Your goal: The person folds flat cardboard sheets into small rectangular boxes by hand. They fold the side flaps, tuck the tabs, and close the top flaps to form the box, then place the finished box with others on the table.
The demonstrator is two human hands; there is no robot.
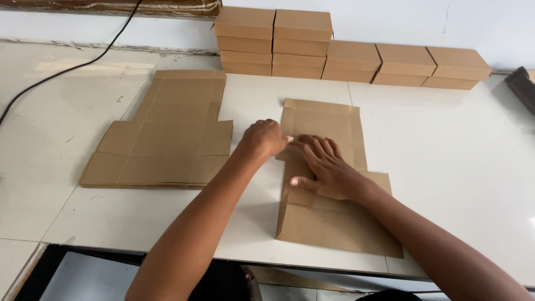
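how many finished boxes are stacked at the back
13: four in the left stack, four in the next stack, two, two, and one at the right end. More may hide behind.

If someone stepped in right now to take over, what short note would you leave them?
Left hand: curled at the left edge of the cardboard sheet, gripping its side flap.
Right hand: flat on the sheet's middle, pressing down.
Stack of flat sheets: to the left on the white table.
Done: finished boxes stacked along the back wall.
Left: this sheet is only partly folded; the stack is unfolded.
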